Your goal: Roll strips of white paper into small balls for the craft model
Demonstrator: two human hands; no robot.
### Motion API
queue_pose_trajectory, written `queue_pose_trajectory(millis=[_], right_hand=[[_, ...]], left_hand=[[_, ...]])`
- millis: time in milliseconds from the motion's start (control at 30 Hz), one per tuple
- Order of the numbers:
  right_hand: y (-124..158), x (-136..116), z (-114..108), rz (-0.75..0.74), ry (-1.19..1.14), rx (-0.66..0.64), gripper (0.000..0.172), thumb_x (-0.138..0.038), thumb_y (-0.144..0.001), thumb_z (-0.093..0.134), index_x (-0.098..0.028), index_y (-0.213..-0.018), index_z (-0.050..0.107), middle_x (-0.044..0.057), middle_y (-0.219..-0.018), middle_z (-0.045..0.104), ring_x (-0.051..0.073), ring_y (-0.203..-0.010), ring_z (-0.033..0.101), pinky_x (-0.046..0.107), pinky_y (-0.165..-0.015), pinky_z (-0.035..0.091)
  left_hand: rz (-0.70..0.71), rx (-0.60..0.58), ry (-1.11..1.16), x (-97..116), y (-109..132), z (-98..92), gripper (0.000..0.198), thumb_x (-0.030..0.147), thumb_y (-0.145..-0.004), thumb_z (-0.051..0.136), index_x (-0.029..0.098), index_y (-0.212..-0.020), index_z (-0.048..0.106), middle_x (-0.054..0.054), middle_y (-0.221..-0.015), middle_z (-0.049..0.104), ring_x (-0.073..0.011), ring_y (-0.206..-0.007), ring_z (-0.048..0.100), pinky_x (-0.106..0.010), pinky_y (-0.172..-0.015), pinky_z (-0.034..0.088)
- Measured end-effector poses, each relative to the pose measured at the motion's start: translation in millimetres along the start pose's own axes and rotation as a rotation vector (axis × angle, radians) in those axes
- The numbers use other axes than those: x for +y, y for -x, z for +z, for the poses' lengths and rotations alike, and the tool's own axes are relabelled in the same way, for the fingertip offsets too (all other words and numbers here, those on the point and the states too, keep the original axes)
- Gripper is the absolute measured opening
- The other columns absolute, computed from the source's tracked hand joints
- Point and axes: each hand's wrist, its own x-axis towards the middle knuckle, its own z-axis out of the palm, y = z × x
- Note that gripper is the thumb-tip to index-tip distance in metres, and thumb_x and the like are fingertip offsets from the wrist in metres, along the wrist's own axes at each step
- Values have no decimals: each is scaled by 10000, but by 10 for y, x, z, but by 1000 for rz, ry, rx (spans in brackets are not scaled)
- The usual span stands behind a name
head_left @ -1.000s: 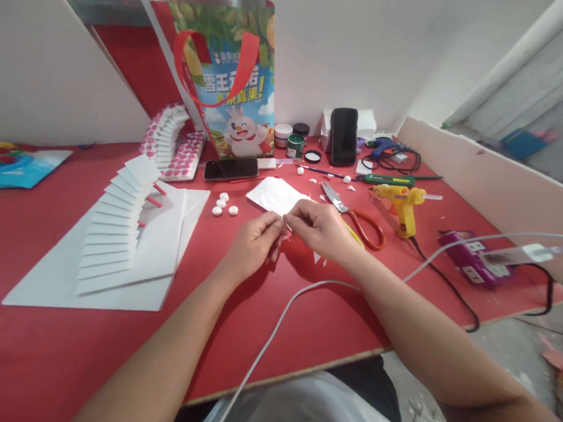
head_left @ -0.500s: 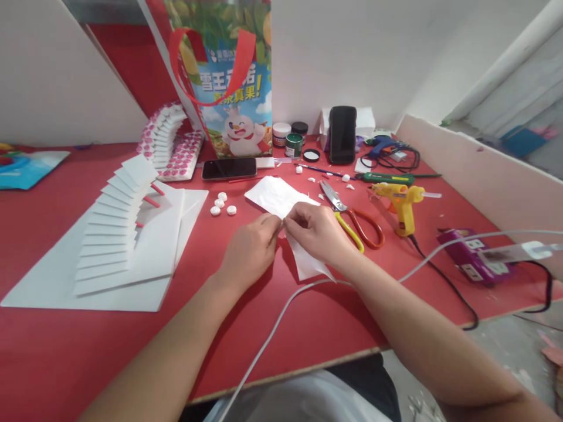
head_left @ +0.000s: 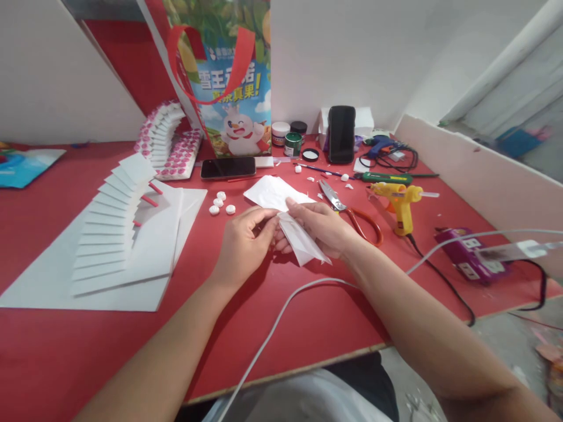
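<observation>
A red table (head_left: 272, 334) fills most of the view, with a white wall (head_left: 338, 53) behind it, a low white board (head_left: 475, 181) along its right side and a grey floor (head_left: 440, 375) beyond its front edge. The person's right hand (head_left: 323, 225) grips a strip of thin white paper (head_left: 303, 243), thumb above, fingers beneath, over the table's middle. The left hand (head_left: 246, 243) has its thumb and forefinger at the strip's near-left end; whether they are closed on it cannot be told. Just behind lies more white paper (head_left: 270, 190).

Four small white rounds (head_left: 231, 209) sit left of that paper. Three jars (head_left: 292, 144) stand at the back beside one round lid (head_left: 310, 155). There are two phones, one lying flat (head_left: 229, 167), one propped upright (head_left: 342, 135). One pair of scissors (head_left: 332, 196) and one yellow glue gun (head_left: 402, 208) lie to the right.

The bag (head_left: 241, 117) shows "雪王" and, in yellow, "真果!". A purple box (head_left: 455, 240) bears a white "B".
</observation>
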Motion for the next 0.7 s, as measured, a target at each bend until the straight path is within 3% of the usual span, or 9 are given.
queue_pose_trajectory(millis=[67, 167, 300, 400, 533, 700], right_hand=[[-16, -9, -6, 132, -158, -88, 399, -509, -988, 514, -151, -845, 614, 52, -628, 632, 163, -540, 603, 327, -572, 569], [-24, -5, -16, 150, -210, -98, 332, -400, -1031, 463, -143, -879, 608, 50, -666, 648, 153, -542, 611, 306, -570, 573], [-19, 11, -32, 90, -246, -148, 210, -302, -1006, 541, -153, -878, 614, 8, -699, 615, 101, -517, 534, 247, -540, 533], [-23, 10, -50, 144, -311, -193, 249, -296, -1024, 507, -142, -870, 626, -8, -691, 568, 69, -497, 453, 215, -526, 500], [-35, 18, -67, 163, -333, -137, 215, -269, -978, 585, -128, -828, 644, -12, -677, 548, 61, -489, 417, 218, -519, 489], [-45, 65, -60, 25, -151, -16, 189, -245, -850, 737, -116, -717, 696, 4, -650, 615, 70, -499, 489, 231, -536, 507]], left_hand=[[-94, -9, 59, 6, -1, -10, 178, 274, -923, 602, 165, -937, 742, -30, -818, 720, -133, -657, 632, -243, -636, 510], [-169, -40, 149, 13, -9, -23, 183, 289, -908, 620, 162, -947, 745, -13, -726, 701, -126, -598, 615, -232, -577, 493], [-229, -46, 207, 3, -24, -24, 195, 298, -888, 637, 165, -973, 752, -7, -697, 701, -113, -525, 567, -223, -499, 465], [-247, -45, 200, -13, -28, -25, 202, 304, -879, 647, 169, -982, 757, -5, -705, 705, -113, -529, 564, -216, -480, 456], [-226, -48, 157, -21, -17, -31, 189, 303, -880, 647, 175, -959, 762, 13, -647, 664, -114, -540, 564, -217, -516, 470], [-244, -38, 172, -21, -17, -30, 203, 306, -876, 656, 163, -977, 758, 11, -639, 666, -115, -534, 565, -227, -542, 479]])
